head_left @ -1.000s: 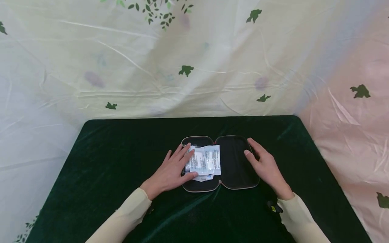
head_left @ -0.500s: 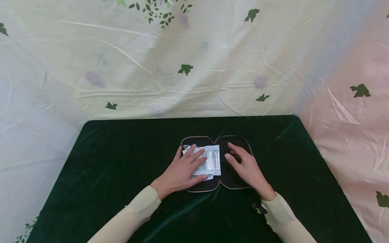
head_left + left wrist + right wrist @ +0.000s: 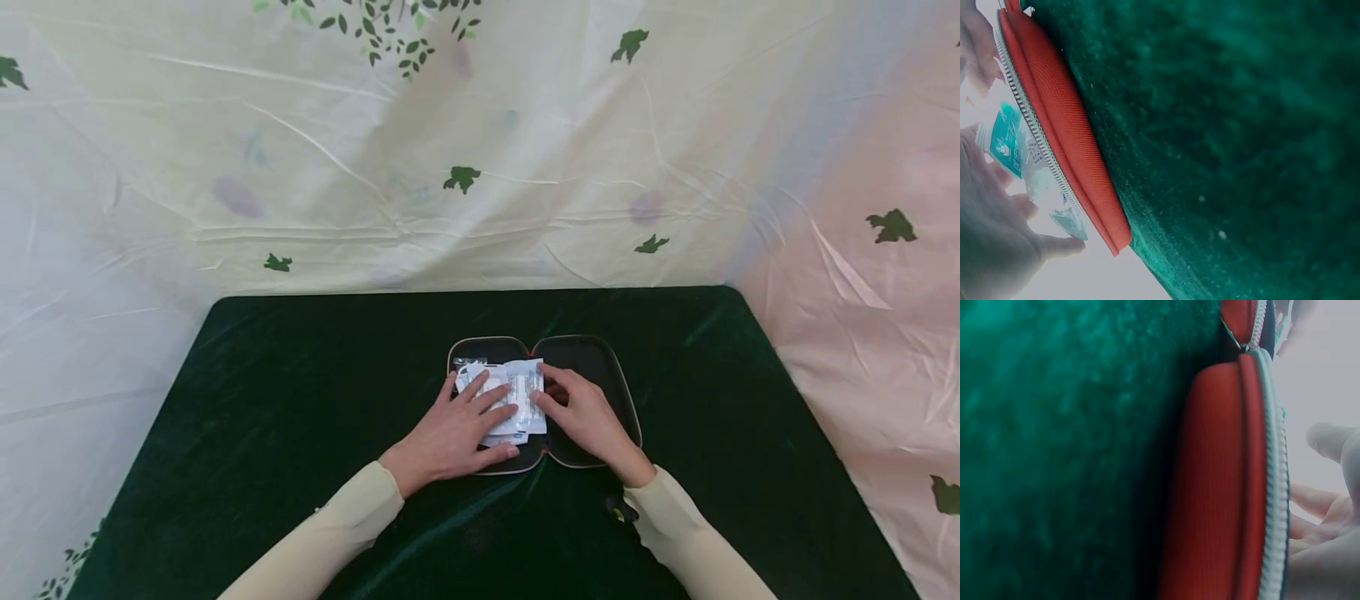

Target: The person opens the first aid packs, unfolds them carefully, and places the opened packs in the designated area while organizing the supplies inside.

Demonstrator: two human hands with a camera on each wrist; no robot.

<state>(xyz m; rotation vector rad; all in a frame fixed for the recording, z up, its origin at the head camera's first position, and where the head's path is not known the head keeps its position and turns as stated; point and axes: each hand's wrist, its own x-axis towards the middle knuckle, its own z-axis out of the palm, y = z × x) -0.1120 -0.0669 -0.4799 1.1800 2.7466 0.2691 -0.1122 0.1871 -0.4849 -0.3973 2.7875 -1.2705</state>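
Note:
A zip case point(image 3: 603, 362), black inside, lies opened flat on the table. Several white printed packets point(image 3: 521, 400) are stacked in its left half and reach to the hinge. My left hand point(image 3: 450, 437) rests on that stack with fingers spread. Over the right half, my right hand point(image 3: 588, 417) touches the packets' right edge with thumb and forefinger, its other fingers loosely bent. The left wrist view shows the case's red outer shell point(image 3: 1063, 112) and a teal-and-white packet point(image 3: 1007, 137) beside my fingers. In the right wrist view, the thumb stands apart from the fingers point(image 3: 1316, 500).
A dark green velvet cloth point(image 3: 300, 375) covers the table. Pale patterned fabric point(image 3: 540, 225) hangs behind the far edge, and pinkish fabric point(image 3: 847, 350) hangs on the right. A small dark wrist device point(image 3: 621, 510) sits at my right cuff.
My right hand has moved left from the case's right rim to the packets' edge. My left hand has slid right, further over the packets. The case stays in place.

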